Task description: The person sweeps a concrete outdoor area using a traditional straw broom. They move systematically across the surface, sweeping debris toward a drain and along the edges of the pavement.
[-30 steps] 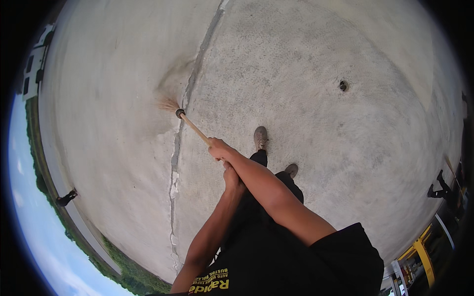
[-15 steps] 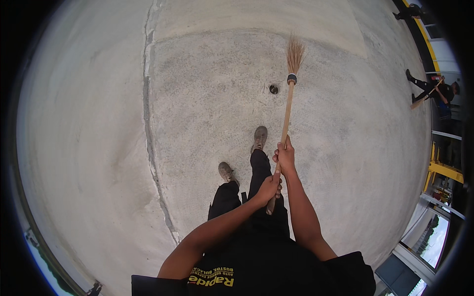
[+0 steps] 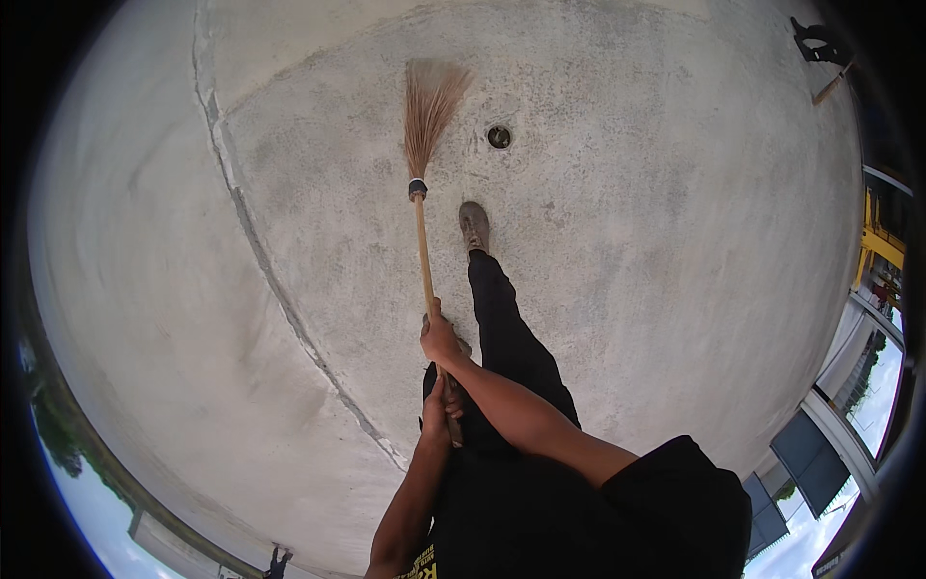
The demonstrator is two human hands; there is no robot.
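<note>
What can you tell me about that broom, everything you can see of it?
The broom has a pale, wooden-looking handle and a dark collar edged in white. Beyond it, thin brown bristles fan out, their tips blurred. It points forward, bristles left of a round hole in the concrete-looking floor; whether they touch the floor is unclear. The right hand grips the handle nearer the bristles, the left hand near its end.

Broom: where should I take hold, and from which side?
Probably best by the lower part of the wooden handle, coming from its near end. It is straight and slim, with its butt end toward the view's lower edge, while the bristles fan out at the far end. The right grip wraps it closer to the dark collar than the left grip.
</note>
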